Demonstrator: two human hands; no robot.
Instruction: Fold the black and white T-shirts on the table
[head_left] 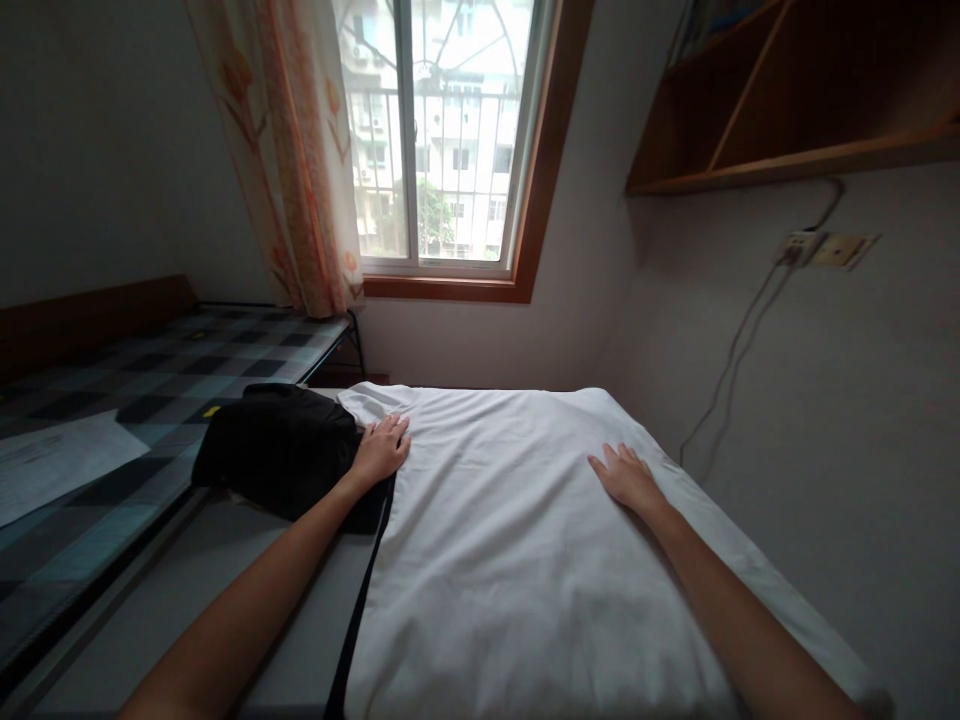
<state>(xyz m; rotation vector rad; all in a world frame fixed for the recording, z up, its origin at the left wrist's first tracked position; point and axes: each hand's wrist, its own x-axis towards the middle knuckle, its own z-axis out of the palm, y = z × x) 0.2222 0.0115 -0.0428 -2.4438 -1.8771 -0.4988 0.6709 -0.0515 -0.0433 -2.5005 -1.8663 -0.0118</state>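
A white cloth (pixel 517 560) lies spread out in front of me, with shallow wrinkles running across it. At its left edge my left hand (pixel 381 448) rests with fingers stretched out, close beside a bundled black garment (pixel 277 450). My right hand (pixel 628 476) lies on the right part of the cloth, fingers spread. Neither hand holds anything. A dark strip (pixel 367 585) shows along the cloth's left edge, and what lies under the cloth is hidden.
To the left stands a bed with a checked cover (pixel 172 365) and a paper sheet (pixel 67 460). A grey-white surface (pixel 315 610) lies beside the cloth. Ahead are a curtain (pixel 292 150) and window (pixel 457 140). On the right are a wall shelf (pixel 795 150) and a hanging cable (pixel 724 370).
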